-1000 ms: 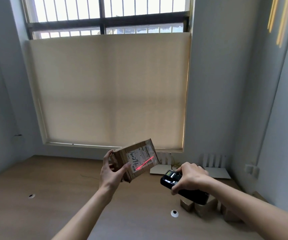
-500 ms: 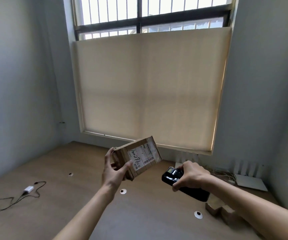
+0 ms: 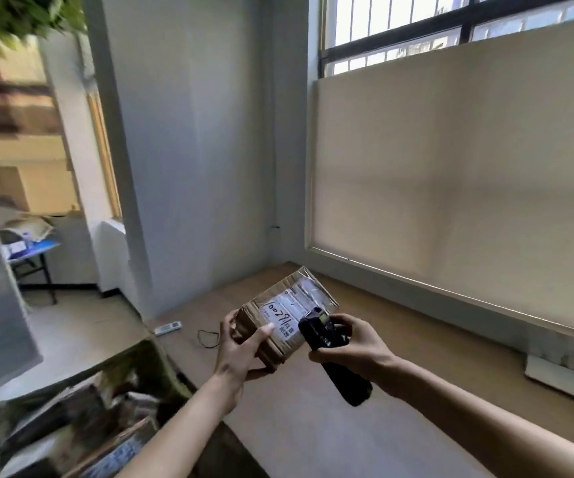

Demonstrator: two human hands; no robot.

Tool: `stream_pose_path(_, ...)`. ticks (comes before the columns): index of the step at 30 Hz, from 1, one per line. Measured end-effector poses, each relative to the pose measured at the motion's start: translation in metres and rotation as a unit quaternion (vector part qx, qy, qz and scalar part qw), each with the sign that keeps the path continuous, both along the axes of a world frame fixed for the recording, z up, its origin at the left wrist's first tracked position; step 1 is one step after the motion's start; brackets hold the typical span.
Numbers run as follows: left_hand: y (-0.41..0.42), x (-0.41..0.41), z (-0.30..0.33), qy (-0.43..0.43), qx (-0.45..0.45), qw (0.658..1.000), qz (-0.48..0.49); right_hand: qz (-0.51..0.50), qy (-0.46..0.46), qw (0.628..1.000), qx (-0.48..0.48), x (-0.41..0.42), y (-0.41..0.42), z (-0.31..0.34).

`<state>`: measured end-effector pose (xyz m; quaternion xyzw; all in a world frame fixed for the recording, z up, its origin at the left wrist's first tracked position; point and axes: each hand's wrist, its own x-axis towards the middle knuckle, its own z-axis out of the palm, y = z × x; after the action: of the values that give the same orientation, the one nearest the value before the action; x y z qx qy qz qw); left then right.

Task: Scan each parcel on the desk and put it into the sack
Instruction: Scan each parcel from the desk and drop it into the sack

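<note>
I see the left hand point(image 3: 239, 353) gripping the cardboard parcel point(image 3: 287, 313) above the desk point(image 3: 399, 391), thumb on its labelled top, fingers curled round the left end. Right hand point(image 3: 351, 346) is wrapped round the black scanner point(image 3: 327, 343), its head over the label. Blurred at lower left, possibly the sack point(image 3: 82, 439).

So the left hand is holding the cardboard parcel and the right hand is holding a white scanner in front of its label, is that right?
Not quite: the scanner is black, not white, as the head view shows. The rest holds: the left hand holds the cardboard parcel and the right hand holds the scanner in front of its label.
</note>
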<state>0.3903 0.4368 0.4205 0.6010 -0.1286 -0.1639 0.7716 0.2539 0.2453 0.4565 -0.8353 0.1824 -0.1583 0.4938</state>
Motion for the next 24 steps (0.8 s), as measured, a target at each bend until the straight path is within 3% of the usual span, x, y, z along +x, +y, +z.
stream_pose_path(13,0.254,0.123,-0.045,-0.006,0.116,0.984,0.136,0.155,-0.033,0.987,0.026,0.206,0.215,-0.051)
stream_pose_path(24,0.308,0.221,-0.130,0.082,0.170,0.969,0.157,0.241,0.051,0.968,0.046,0.345,0.264,-0.125)
